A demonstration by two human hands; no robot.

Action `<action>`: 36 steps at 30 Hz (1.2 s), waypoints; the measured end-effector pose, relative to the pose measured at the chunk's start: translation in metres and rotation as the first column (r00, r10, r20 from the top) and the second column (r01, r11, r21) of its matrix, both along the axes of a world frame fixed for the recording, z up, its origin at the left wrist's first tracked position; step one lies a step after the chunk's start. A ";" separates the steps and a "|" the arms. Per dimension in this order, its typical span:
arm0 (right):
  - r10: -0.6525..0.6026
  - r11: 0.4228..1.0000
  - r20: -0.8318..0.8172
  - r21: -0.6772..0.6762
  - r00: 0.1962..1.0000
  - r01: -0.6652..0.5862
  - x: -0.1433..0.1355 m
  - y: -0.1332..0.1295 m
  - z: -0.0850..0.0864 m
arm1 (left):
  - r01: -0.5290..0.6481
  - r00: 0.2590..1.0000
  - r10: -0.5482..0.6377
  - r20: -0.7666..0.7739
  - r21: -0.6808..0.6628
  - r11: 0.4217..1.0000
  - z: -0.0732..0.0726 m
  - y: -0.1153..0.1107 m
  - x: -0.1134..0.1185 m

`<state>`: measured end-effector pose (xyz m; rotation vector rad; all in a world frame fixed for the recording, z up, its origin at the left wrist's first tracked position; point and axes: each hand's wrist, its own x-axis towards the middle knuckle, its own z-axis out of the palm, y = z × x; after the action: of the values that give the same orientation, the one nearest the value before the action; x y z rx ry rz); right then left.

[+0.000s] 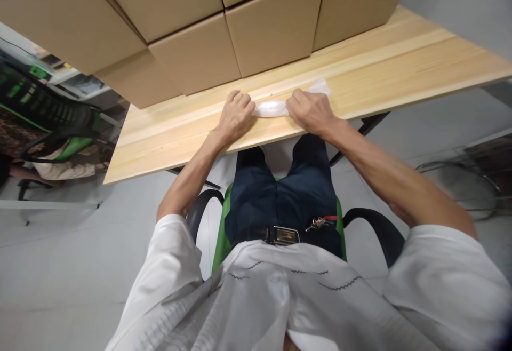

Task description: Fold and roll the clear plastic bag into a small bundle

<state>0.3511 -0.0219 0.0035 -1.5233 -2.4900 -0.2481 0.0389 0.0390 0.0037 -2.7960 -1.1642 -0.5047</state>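
A crumpled strip of whitish translucent plastic stretches between my two fists, low over the wooden table near its front edge. My left hand is closed round one end of the plastic. The other side is gripped by my right hand, its fingers curled in, and a loose flap of plastic sticks out beyond that fist. Inside the fists, the plastic is hidden from view.
Large cardboard boxes stand side by side and stacked along the back of the wooden table. At the left are a black and green chair and part of another person. My lap is below the table's front edge.
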 end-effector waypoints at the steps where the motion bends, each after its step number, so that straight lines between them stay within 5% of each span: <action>1: 0.020 1.000 0.000 0.007 1.000 -0.020 0.000 0.001 0.000 | 0.000 1.000 0.000 -0.003 0.020 1.000 -0.003 0.001 -0.001; 11: 0.134 0.984 -0.005 0.118 0.991 -0.132 0.002 -0.012 -0.013 | -0.041 0.998 0.042 -0.054 0.018 0.999 -0.023 -0.012 -0.019; 25: 0.054 0.998 -0.005 0.013 0.999 -0.054 -0.011 -0.034 -0.003 | -0.103 0.986 0.096 -0.133 -0.048 0.994 -0.020 -0.031 -0.023; 36: 0.022 0.994 0.029 -0.108 0.999 -0.019 -0.029 -0.045 0.004 | -0.028 0.992 0.016 -0.124 -0.096 0.995 -0.009 -0.044 -0.015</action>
<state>0.3218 -0.0666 0.0079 -1.5438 -2.5795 -0.1369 0.0234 -0.0048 -0.0051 -2.8446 -1.2236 -0.2755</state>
